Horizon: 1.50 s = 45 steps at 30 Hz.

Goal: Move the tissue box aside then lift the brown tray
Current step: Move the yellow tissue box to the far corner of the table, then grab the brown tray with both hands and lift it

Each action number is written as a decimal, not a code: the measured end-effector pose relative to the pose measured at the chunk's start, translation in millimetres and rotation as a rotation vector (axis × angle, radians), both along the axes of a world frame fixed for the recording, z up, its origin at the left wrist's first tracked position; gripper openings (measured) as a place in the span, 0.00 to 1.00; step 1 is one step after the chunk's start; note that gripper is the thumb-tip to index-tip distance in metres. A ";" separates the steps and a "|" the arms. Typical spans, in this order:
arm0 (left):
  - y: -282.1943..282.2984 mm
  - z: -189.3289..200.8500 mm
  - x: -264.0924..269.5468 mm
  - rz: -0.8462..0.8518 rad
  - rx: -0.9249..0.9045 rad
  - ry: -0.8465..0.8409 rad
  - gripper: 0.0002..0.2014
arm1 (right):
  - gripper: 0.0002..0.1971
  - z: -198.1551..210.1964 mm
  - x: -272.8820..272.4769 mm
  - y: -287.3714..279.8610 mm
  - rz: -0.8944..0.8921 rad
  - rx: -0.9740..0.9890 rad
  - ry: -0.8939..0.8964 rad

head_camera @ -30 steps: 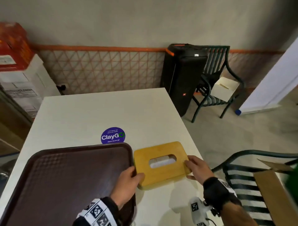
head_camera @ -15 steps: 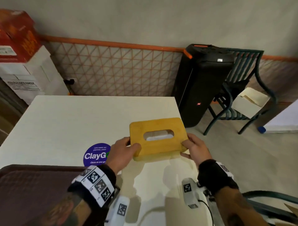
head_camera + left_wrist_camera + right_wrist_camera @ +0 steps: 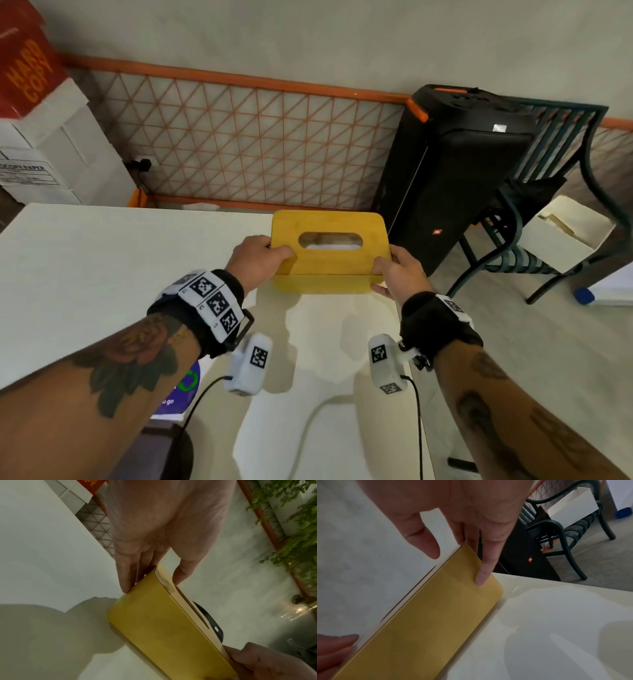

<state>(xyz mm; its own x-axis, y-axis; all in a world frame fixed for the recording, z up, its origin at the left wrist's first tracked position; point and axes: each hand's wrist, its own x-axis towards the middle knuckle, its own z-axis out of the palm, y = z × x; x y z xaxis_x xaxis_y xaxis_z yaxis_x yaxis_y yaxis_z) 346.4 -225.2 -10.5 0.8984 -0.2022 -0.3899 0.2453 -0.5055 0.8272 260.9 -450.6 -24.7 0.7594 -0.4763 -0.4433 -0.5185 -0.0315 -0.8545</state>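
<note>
A yellow tissue box [image 3: 329,262] with an oval slot is at the far right corner of the white table [image 3: 102,267]. My left hand [image 3: 260,255] grips its left end, thumb on top and fingers down the side [image 3: 152,584]. My right hand [image 3: 394,270] grips the right end the same way [image 3: 457,568]. The box [image 3: 163,628] [image 3: 428,622] hangs at or just above the tabletop; I cannot tell whether it touches. Only a dark corner of the brown tray [image 3: 164,452] shows, at the bottom left under my left forearm.
A tall black speaker [image 3: 455,171] stands on the floor just past the table's right edge. Beyond it is a green metal chair [image 3: 555,205] holding a white carton [image 3: 565,233]. Stacked paper boxes [image 3: 51,147] sit at far left. A purple sticker [image 3: 181,394] lies under my left wrist.
Both hands carried the tissue box away from the tray's right side toward the far right corner of the table. The tray has dropped almost out of the head view.
</note>
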 end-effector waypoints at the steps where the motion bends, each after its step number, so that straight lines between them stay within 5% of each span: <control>1: -4.0 -0.9 6.1 0.005 -0.006 0.002 0.26 | 0.34 -2.0 5.8 -1.7 0.006 -0.015 0.005; 21: -11.8 -9.1 40.5 -0.007 -0.090 0.049 0.20 | 0.35 -11.6 38.1 4.3 0.121 -0.242 -0.009; 27: 19.0 -4.2 24.9 -0.099 0.089 -0.039 0.40 | 0.46 -2.7 18.0 3.2 -0.014 -0.166 -0.059; 36: 174.5 13.5 -76.3 -0.083 0.073 0.003 0.30 | 0.27 13.1 -80.5 91.7 0.069 -0.188 -0.215; 39: 243.2 13.0 -116.3 -0.074 0.144 -0.013 0.33 | 0.20 -3.0 -112.9 137.8 0.198 -0.097 -0.085; 45: 387.0 -2.8 -185.8 -0.084 0.325 -0.057 0.16 | 0.07 -23.0 -192.1 240.2 0.335 -0.031 0.098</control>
<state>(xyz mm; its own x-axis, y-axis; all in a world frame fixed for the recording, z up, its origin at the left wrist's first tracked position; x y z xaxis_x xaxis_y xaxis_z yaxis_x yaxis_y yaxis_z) 160.6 161.8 -13.3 0.9062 -0.1497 -0.3954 0.1495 -0.7613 0.6309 68.8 -210.4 -47.6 0.8301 -0.2226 -0.5113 -0.5549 -0.2387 -0.7970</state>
